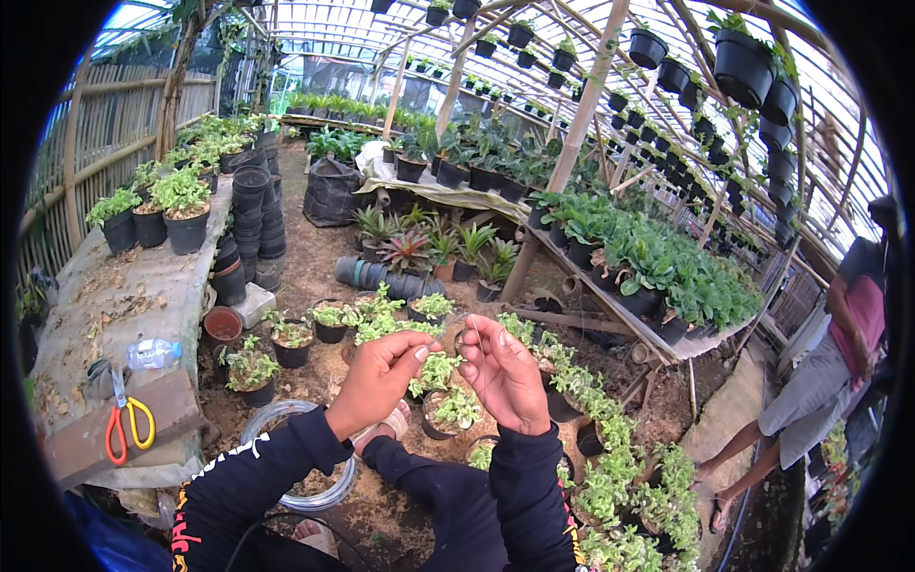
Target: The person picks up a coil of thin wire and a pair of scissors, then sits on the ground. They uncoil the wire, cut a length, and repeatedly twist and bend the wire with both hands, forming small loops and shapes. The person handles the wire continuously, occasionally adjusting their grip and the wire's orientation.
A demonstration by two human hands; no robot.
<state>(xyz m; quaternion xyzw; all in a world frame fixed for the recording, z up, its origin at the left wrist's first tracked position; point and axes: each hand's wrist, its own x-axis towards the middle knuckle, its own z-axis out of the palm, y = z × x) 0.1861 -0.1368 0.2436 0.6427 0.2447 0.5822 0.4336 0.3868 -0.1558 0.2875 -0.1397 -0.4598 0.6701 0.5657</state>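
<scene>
In front of me, both hands are raised above the potted plants. My left hand [383, 379] pinches a thin wire [452, 322] between thumb and fingertips. Just to its right, my right hand [507, 374] has its fingers curled and its thumb pressed in on the same wire. How far the wire runs inside the fingers is hidden. Beneath the hands are small variegated plants [456, 408] in black pots. A coil of silvery wire [319, 500] lies on the ground by my left forearm.
Orange-and-yellow-handled scissors [120, 419] and a plastic bottle [153, 354] lie on the left bench [105, 305]. Stacked black pots [253, 205] stand beside it. A plant-covered table [667, 343] is at right, with hanging pots [743, 67] overhead. Another person [829, 353] stands far right.
</scene>
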